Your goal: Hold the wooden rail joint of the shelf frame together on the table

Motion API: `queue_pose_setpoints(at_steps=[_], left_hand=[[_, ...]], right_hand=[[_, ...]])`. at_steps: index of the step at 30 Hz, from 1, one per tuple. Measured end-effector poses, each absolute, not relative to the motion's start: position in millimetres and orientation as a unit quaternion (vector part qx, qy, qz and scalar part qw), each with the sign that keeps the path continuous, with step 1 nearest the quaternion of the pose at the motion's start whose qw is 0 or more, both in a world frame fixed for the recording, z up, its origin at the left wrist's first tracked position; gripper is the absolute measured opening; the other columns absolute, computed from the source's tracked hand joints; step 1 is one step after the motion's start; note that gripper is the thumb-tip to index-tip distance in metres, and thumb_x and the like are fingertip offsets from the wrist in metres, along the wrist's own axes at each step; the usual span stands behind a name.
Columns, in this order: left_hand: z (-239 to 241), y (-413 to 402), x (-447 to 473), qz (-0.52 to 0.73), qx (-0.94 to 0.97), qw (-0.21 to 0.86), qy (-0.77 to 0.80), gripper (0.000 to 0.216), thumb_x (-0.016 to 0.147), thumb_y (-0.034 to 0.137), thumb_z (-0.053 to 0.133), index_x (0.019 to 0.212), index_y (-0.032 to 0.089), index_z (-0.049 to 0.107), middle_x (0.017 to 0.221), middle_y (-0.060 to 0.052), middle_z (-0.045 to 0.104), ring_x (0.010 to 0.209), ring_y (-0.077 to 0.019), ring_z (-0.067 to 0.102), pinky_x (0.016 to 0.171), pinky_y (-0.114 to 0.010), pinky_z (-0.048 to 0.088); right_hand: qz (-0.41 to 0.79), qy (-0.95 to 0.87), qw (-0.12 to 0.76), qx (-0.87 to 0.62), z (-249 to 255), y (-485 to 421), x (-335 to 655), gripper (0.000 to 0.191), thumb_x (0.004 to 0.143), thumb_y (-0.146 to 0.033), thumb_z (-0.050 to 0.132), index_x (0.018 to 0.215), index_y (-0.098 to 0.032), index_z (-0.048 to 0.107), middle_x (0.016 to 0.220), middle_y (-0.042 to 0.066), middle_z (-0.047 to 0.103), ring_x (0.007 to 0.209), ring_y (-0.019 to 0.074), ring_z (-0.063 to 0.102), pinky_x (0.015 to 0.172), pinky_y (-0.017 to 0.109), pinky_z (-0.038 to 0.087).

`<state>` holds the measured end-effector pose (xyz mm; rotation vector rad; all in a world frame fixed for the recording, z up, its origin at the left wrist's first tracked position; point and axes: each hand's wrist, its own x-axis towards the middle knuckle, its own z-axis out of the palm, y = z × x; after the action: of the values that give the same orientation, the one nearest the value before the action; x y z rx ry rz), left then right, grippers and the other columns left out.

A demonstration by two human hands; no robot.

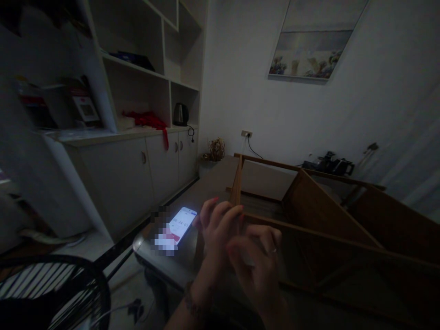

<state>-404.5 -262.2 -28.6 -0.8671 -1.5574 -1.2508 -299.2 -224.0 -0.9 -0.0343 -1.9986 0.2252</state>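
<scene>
My left hand (222,224) is raised over the near end of the table, in front of a corner of a brown wooden frame (237,183). Its fingers are bent but apart, with red nails, and nothing shows in them. Close beside it on the right, partly overlapping it, is my right hand (257,266), a ring on one finger. Its thumb stands apart from its curled fingers, and some fingertips are hidden behind the left hand. A lit smartphone (180,227) showing a timer lies left of my hands. Dim light blurs the fingers' details.
The wooden frame with inner panels (330,206) lies across the table (209,181) to the right. A round black slatted chair or fan (55,284) stands lower left. Behind are white cabinets (165,160), an electric kettle (180,114) and a dried plant (216,149).
</scene>
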Motion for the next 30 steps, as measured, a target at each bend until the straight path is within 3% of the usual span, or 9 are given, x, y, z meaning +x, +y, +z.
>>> queue_pose_setpoints(at_steps=[4,7,12,18,23,30], left_hand=[[-29,-263,-403,-0.520,-0.355,0.433,-0.645,0.013,0.096,0.029,0.059,0.103,0.028,0.071,0.094,-0.002,0.068,0.117,-0.0237,0.050,0.100,-0.040,0.032],[-30,-264,-403,-0.528,-0.356,0.416,-0.649,0.014,0.096,0.028,0.060,0.105,0.029,0.070,0.096,-0.002,0.068,0.118,-0.0238,0.050,0.101,-0.041,0.032],[-28,-263,-402,-0.524,-0.351,0.430,-0.646,0.014,0.094,0.025,0.061,0.103,0.029,0.071,0.093,-0.001,0.068,0.115,-0.0229,0.052,0.100,-0.039,0.032],[-27,-261,-403,-0.525,-0.348,0.441,-0.639,0.011,0.095,0.025,0.061,0.101,0.028,0.070,0.092,-0.001,0.068,0.115,-0.0227,0.051,0.099,-0.038,0.030],[-28,-262,-403,-0.520,-0.348,0.438,-0.645,0.013,0.095,0.024,0.061,0.102,0.029,0.070,0.093,0.000,0.068,0.116,-0.0221,0.051,0.098,-0.038,0.033],[-26,-263,-402,-0.516,-0.346,0.441,-0.647,0.011,0.094,0.024,0.062,0.098,0.030,0.071,0.090,0.000,0.067,0.114,-0.0222,0.051,0.095,-0.038,0.035]], right_hand=[[0.115,-0.832,0.543,-0.014,-3,-227,-303,0.005,0.099,-0.024,0.058,0.100,-0.023,0.063,0.084,0.000,0.063,0.081,0.0171,0.053,0.076,0.032,0.043],[0.151,-0.817,0.556,-0.028,-6,-229,-302,0.020,0.096,-0.026,0.063,0.115,-0.020,0.059,0.093,0.003,0.067,0.087,0.0173,0.059,0.074,0.029,0.051],[0.167,-0.804,0.571,-0.015,-6,-230,-297,0.009,0.095,-0.017,0.063,0.103,-0.020,0.061,0.088,0.003,0.067,0.085,0.0158,0.060,0.072,0.026,0.055],[0.091,-0.808,0.583,0.006,-5,-232,-292,0.016,0.094,-0.008,0.062,0.106,-0.018,0.066,0.090,0.003,0.073,0.087,0.0161,0.063,0.076,0.029,0.055],[0.051,-0.813,0.580,0.011,3,-229,-290,0.017,0.099,-0.014,0.057,0.110,-0.019,0.068,0.090,0.002,0.075,0.085,0.0159,0.064,0.076,0.029,0.055],[0.121,-0.805,0.580,0.044,4,-218,-299,0.016,0.100,-0.021,0.056,0.105,-0.026,0.071,0.083,0.000,0.071,0.082,0.0164,0.061,0.071,0.030,0.056]])
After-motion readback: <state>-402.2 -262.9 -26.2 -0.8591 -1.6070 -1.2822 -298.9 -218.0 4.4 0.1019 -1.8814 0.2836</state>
